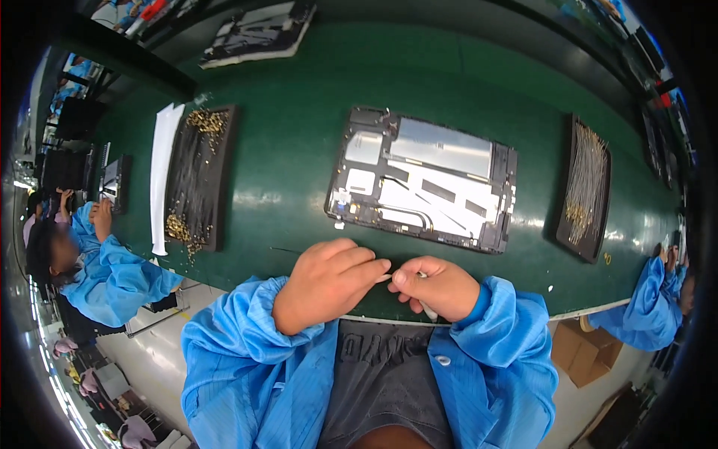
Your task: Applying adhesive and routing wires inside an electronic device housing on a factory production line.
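Left hand (pixel 329 280) and right hand (pixel 446 288) are held close together, fingers curled, a small pale piece (pixel 386 277) pinched between their fingertips at the near edge of the green counter (pixel 284 150)! Towards one o'clock from them, an opened flat device (pixel 422 183) is laid; cables are carried in a left tray (pixel 223 179) at ten, a right tray (pixel 587 253) at two.

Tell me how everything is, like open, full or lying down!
Left hand: curled, grip hidden.
Right hand: closed on a pale piece.
Near device: lying flat, open, insides showing.
Far device: insides showing.
Left tray: open, holding gold-ended cables.
Right tray: open, holding straighter cables.
White strip: lying down.
Cardboard box: open.
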